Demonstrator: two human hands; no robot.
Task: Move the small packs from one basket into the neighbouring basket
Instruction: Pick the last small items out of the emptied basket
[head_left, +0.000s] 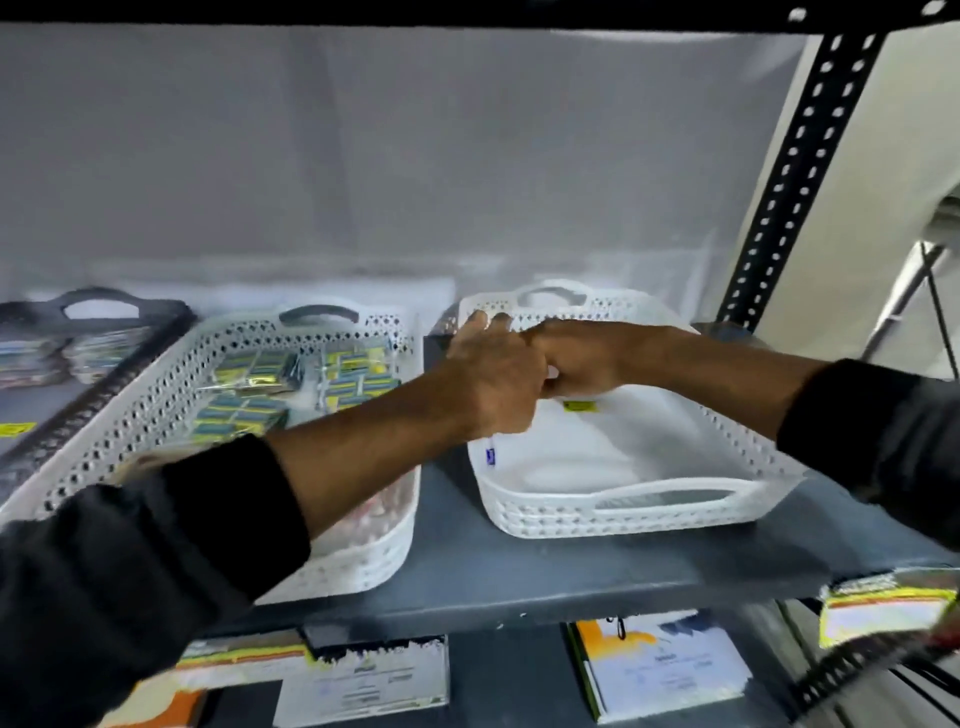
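The left white perforated basket (156, 400) holds several small yellow, blue and green packs (249, 410). Beside it on the right stands a second white basket (623, 514); only a yellow sticker (579, 406) and a small blue label show on its floor. Both hands meet over this right basket's back left corner. My left hand (493, 374) shows its back to the camera, its fingertips at the basket's back rim. My right hand (576, 358) is curled against it. Whether either hand holds a pack is hidden.
A dark basket (104, 306) with more packs sits at the far left of the grey shelf (519, 571). A black perforated upright (800, 171) stands at the right. Paper labels (883, 608) hang on the shelf's front edge, with booklets (660, 670) on the shelf below.
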